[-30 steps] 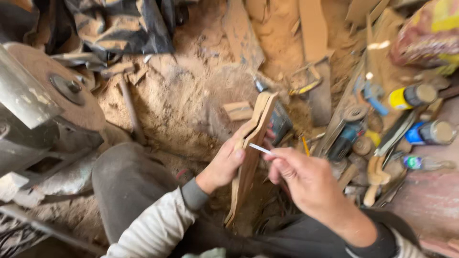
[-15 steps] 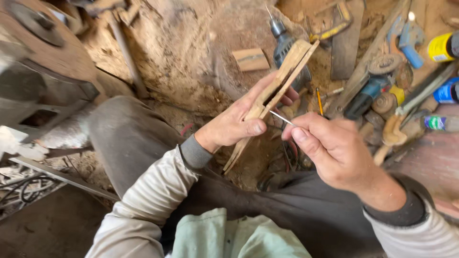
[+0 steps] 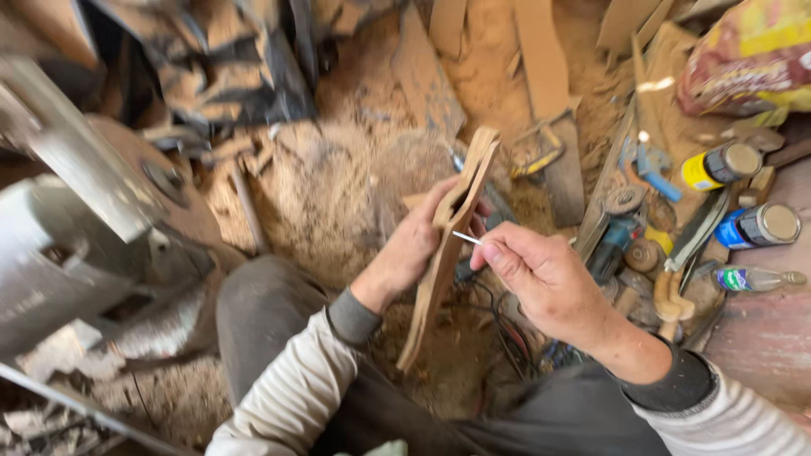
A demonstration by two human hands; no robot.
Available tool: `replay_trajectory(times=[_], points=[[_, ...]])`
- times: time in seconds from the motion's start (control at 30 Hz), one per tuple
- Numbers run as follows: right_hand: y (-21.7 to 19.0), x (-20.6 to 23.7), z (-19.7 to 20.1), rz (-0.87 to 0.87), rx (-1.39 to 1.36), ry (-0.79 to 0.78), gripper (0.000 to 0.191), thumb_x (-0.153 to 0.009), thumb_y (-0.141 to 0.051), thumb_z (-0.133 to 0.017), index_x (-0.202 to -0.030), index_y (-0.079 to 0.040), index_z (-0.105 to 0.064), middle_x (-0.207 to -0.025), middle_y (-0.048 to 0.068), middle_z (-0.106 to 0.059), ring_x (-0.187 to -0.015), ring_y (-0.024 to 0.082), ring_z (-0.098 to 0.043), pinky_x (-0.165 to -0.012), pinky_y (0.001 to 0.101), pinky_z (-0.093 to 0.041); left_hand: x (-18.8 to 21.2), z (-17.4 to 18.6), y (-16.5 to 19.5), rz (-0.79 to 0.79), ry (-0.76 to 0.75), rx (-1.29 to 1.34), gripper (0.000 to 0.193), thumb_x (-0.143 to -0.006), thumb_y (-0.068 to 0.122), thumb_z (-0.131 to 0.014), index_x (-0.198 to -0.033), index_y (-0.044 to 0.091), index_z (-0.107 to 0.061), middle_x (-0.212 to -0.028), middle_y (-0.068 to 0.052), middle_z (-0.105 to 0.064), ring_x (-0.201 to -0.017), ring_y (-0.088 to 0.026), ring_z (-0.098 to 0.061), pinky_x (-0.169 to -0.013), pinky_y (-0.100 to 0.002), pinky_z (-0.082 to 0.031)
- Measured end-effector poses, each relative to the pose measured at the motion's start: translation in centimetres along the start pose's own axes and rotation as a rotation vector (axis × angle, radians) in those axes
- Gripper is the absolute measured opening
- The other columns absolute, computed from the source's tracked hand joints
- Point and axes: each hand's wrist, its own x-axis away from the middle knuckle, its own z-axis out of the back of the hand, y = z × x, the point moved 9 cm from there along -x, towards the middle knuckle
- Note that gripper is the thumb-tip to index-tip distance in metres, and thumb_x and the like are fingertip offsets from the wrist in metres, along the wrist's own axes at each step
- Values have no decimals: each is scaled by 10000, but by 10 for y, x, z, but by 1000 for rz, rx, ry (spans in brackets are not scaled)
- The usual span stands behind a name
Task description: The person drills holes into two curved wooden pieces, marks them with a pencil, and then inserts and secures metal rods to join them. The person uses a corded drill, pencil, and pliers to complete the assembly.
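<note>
Sawdust floor; yellow can, blue can, both capped.

Sawdust covers the floor among wood offcuts. A grey machine stands at left; a yellow can, a blue can and a plastic bottle lie at right.

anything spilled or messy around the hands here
Yes: sawdust covers the floor, and cans, tools and wood offcuts lie scattered right of the right hand. The wood piece in the left hand looks intact.
</note>
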Motion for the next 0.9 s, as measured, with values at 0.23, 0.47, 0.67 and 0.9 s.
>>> replay_trajectory(times=[0.23,0.47,0.67,0.9], points=[[-25,1,31,102,139,151,184,-1017,-211,-564,-966,-91,-694,-521,-33,-466,-488,59,-459,-478,254,-427,-26,-27,12,103,-72,89,1061,-911,700,-671,-1614,11,-273,-1378,-137,-535,-1172,-228,-549,-1024,-366,-478],[-46,26,56,774,957,272,42,-998,-117,-582,-970,-88,-591,-586,19,-496,-521,178,-511,-452,359,-415,-47,-25,-40,309,-144,-291,1164,-877,776,-600,-1725,71,-228,-1285,-202,-593,-1185,-268,-583,-1016,-367,-466],[64,24,45,-68,-477,88,207,-1073,-195,-537,-990,-30,-629,-598,-37,-417,-500,54,-400,-454,234,-332,-56,-34,-39,38,-168,-387,1203,-890,809,-617,-1664,2,-174,-1542,-208,-491,-1445,-288,-484,-1232,-404,-390],[-3,38,64,684,778,249,183,-1053,-191,-543,-988,-43,-628,-566,-51,-424,-465,51,-397,-439,230,-325,-53,-44,-62,119,-222,-413,1223,-890,840,-553,-1672,-22,-176,-1503,-154,-518,-1406,-258,-530,-1221,-382,-418]])
